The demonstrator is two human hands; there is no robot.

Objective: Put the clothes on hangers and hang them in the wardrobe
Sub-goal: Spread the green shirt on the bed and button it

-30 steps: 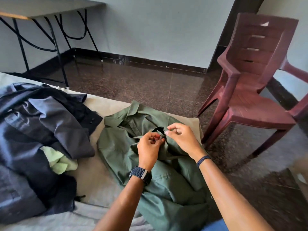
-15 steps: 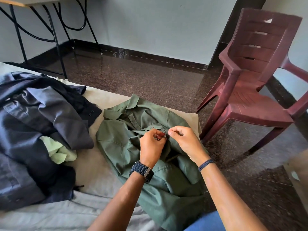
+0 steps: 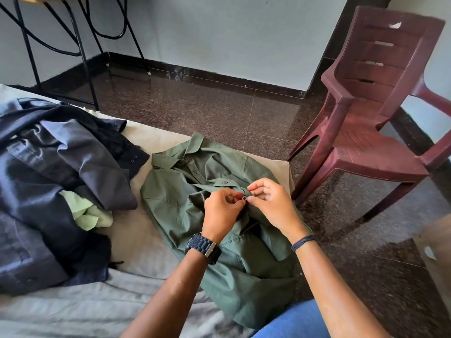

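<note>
A green button-up shirt lies spread on the bed, collar pointing away from me. My left hand and my right hand meet over its front placket. Both pinch the fabric around a small button between their fingertips. To the left lies a heap of dark navy clothes with a pale green garment poking out from under it. No hanger or wardrobe is in view.
The bed has a beige and grey sheet. A maroon plastic chair stands on the dark stone floor to the right. Black metal table legs stand at the back left against the wall.
Both hands have shifted slightly along the shirt front, and the button now shows between the fingertips. The camera has tilted a little lower.
</note>
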